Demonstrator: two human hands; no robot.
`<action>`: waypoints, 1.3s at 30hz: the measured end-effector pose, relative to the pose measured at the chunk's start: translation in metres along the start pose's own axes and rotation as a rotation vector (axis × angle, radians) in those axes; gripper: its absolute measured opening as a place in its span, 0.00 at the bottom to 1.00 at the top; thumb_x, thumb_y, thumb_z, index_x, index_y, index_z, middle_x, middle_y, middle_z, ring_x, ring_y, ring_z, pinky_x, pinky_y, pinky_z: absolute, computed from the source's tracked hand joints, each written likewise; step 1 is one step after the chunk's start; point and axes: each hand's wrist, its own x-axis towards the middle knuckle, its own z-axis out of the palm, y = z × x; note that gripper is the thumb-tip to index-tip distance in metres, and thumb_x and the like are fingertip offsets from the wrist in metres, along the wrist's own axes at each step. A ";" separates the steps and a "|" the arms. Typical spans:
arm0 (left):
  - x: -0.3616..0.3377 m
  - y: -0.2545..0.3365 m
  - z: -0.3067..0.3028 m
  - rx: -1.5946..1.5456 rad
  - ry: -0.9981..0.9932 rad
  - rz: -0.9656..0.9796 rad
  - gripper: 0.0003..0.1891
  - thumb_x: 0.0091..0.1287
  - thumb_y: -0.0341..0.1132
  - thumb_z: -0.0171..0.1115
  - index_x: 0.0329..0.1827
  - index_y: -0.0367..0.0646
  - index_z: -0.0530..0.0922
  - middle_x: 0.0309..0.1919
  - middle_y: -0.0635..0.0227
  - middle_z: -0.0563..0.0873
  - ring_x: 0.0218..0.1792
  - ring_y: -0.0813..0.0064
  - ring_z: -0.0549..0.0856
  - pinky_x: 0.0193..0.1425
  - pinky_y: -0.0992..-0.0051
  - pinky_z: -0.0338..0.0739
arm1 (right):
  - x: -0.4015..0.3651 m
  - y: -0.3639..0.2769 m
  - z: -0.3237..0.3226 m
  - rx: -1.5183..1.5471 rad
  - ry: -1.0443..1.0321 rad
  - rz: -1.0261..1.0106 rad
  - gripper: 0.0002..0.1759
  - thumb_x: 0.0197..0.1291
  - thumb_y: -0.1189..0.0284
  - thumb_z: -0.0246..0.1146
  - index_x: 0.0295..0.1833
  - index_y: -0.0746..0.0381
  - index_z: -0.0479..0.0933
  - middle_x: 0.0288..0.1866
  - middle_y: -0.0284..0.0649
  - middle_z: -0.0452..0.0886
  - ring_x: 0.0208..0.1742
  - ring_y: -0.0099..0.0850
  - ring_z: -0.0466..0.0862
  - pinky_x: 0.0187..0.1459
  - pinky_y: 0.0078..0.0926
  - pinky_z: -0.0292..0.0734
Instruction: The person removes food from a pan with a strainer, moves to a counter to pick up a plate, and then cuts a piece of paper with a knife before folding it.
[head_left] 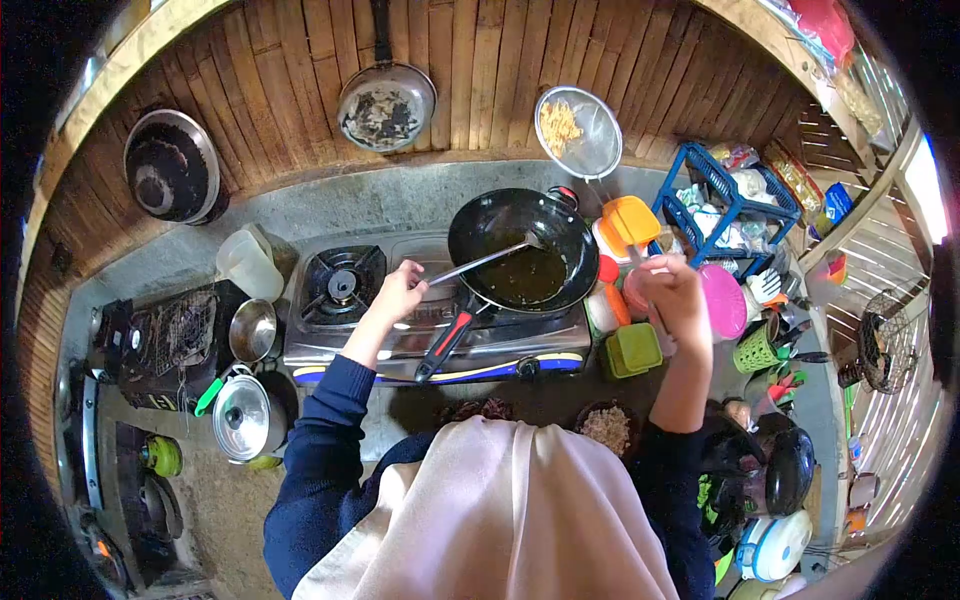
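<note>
My left hand (398, 292) is closed around the long handle of a metal spatula (480, 262). The spatula's blade rests inside a black wok (468, 228), which stands on the right burner with dark oil at its bottom. On the right, my right hand (675, 300) is raised and closed on the handle of a mesh strainer (598, 135). Golden fried pieces (560, 127) lie in the strainer's left side, beyond the wok's far rim. Part of the strainer's handle blends with an orange container (630, 218) behind it.
The gas stove's (420, 345) left burner (342, 285) bears no pot. Lidded pot (245, 415), small pan (254, 330) and white pitcher (248, 263) stand left. Right of the stove are a green container (634, 350), pink lid (722, 302) and blue rack (735, 190). Pans hang on the bamboo wall.
</note>
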 end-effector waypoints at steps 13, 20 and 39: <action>-0.005 0.008 -0.003 -0.032 0.118 0.014 0.13 0.56 0.30 0.62 0.42 0.34 0.76 0.33 0.54 0.84 0.34 0.64 0.85 0.42 0.70 0.79 | 0.013 0.012 0.000 -0.194 -0.077 0.134 0.22 0.54 0.76 0.66 0.55 0.63 0.71 0.17 0.31 0.75 0.13 0.18 0.71 0.13 0.19 0.60; -0.014 0.003 0.009 -0.015 0.273 0.002 0.08 0.60 0.28 0.60 0.41 0.36 0.80 0.32 0.57 0.85 0.34 0.70 0.85 0.41 0.73 0.78 | -0.015 0.073 0.021 -0.089 -0.027 0.208 0.29 0.49 0.77 0.69 0.59 0.62 0.68 0.24 0.32 0.76 0.16 0.17 0.71 0.15 0.17 0.62; -0.017 0.009 0.026 -0.046 0.245 0.042 0.10 0.59 0.27 0.60 0.44 0.37 0.78 0.36 0.56 0.84 0.35 0.66 0.84 0.41 0.71 0.78 | -0.022 0.090 0.029 -0.242 -0.085 0.230 0.26 0.49 0.79 0.67 0.56 0.64 0.70 0.24 0.33 0.76 0.21 0.20 0.74 0.21 0.21 0.67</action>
